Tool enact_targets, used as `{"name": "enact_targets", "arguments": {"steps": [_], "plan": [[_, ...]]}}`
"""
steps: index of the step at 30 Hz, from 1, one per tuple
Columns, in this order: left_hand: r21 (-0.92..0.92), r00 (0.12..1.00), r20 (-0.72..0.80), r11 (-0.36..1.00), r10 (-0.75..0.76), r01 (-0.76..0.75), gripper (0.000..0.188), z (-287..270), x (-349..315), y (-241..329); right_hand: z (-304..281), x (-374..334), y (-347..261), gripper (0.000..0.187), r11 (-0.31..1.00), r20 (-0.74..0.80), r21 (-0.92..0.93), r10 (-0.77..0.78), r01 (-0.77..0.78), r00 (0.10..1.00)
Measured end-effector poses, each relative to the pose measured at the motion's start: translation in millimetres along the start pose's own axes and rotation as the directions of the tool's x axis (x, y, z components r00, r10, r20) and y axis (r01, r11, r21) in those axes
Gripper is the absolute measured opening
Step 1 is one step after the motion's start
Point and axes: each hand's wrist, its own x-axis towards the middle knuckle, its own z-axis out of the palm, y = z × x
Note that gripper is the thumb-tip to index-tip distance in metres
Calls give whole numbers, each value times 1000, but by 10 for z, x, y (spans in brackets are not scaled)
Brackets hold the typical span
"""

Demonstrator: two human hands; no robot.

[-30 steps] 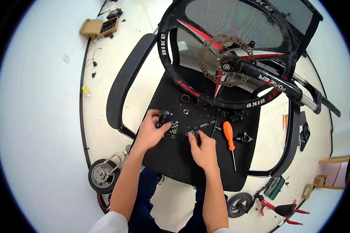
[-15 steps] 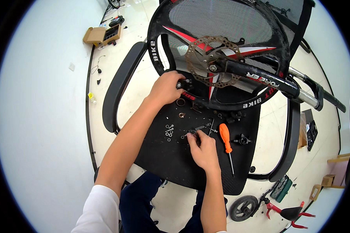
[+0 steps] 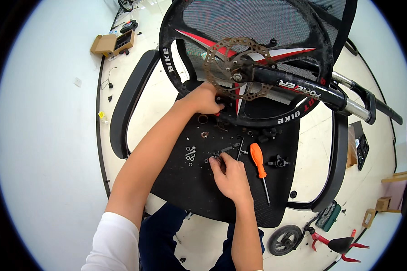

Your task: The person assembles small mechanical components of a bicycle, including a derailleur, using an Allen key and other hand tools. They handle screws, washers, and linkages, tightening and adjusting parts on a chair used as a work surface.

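My left hand [image 3: 205, 99] reaches in over the lower rim of a black, red and white bicycle wheel [image 3: 262, 121]. Its fingers are curled round a small black part, mostly hidden by the hand and the dark wheel. My right hand [image 3: 229, 174] is lower on the black chair seat [image 3: 185, 189], thumb and fingertips pinched together at a cluster of small dark metal parts [image 3: 218, 155]; whether one is gripped is hidden. Beside it lie an orange-handled screwdriver [image 3: 257, 158] and a thin hex key [image 3: 240, 145]. Several nuts and bolts [image 3: 191, 154] sit to its left.
A rusty brake disc [image 3: 211, 67] and a black fork leg [image 3: 285, 81] are on the wheel. Black parts [image 3: 279, 161] rest at the seat's right. Armrests [image 3: 130, 104] flank the seat. A red balance bike [image 3: 323, 241] and an open cardboard box [image 3: 105, 44] are on the floor.
My left hand has moved right and farther in over the rim, carrying the black part behind its fingers. My right hand stays at the small parts. The whole view has shifted slightly.
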Motion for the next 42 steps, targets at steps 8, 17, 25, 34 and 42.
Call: {"name": "enact_targets", "arguments": {"steps": [8,17,25,34,42], "plan": [[-496,818,-488,868,-303,26,23,9,-1285,394,-116,0,63,30,1000,-65,-18,2,-3,998],[-364,826,-404,897,-394,250,37,711,-1940,816,-212,-180,400,34,929,9,-368,41,-34,999],[-619,861,-219,747,-458,240,16,715,-1946,717,-84,-104,373,30,944,-111,-323,-107,66,988],[-529,869,-194,794,-455,298,24,588,-1815,918,248,79,396,21,920,-59,-339,-230,198,971],[-388,856,-338,887,-390,251,26,770,-1559,1052,-69,-100,307,26,983,24,-173,-52,56,998]]}}
